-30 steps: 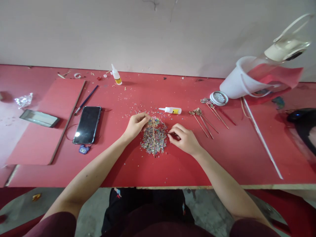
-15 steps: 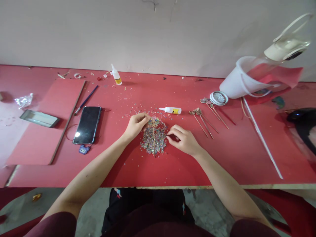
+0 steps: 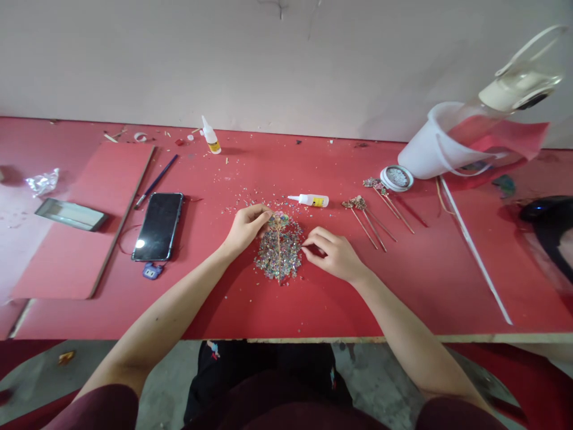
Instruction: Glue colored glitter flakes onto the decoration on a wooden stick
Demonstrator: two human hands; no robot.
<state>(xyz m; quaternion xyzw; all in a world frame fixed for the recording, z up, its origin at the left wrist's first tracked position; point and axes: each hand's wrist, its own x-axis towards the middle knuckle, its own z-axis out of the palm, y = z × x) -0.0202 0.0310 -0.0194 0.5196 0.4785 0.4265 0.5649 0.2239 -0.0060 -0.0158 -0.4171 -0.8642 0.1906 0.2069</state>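
Note:
My left hand [image 3: 247,226] grips the ornamented head of a hairpin [image 3: 279,221] between thumb and fingers. Its thin stick points toward me, over a pile of glittery chips [image 3: 267,257] on the red table. At the pile's right edge is my right hand [image 3: 332,253], thumb and forefinger pinched together; whatever they hold is too small to name. Just beyond the hairpin a small glue bottle [image 3: 314,200] lies on its side, nozzle to the left. More decorated hairpins [image 3: 359,204] rest to the right of it.
A second glue bottle [image 3: 211,137] stands near the wall. On the left are a phone [image 3: 158,227], a paintbrush [image 3: 156,181], a red board [image 3: 85,251] and a small grey tray [image 3: 71,214]. A round tub of white beads [image 3: 397,177] sits by a white bucket [image 3: 423,143] at right.

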